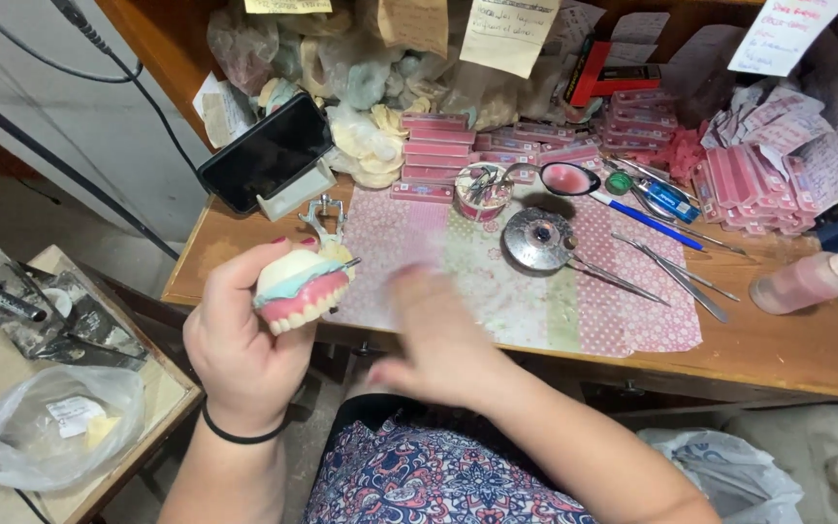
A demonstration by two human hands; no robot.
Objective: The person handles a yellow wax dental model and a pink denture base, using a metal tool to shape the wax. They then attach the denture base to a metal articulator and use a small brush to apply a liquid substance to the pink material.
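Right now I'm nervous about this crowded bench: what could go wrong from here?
The left hand holds the denture model out past the bench edge; a slip would likely drop it to the floor. The blurred right hand is close to the metal dish and thin instruments and could knock them.

Dark phone screen [266,150] propped left; pale paper notes [508,34] above pink boxes [435,155]
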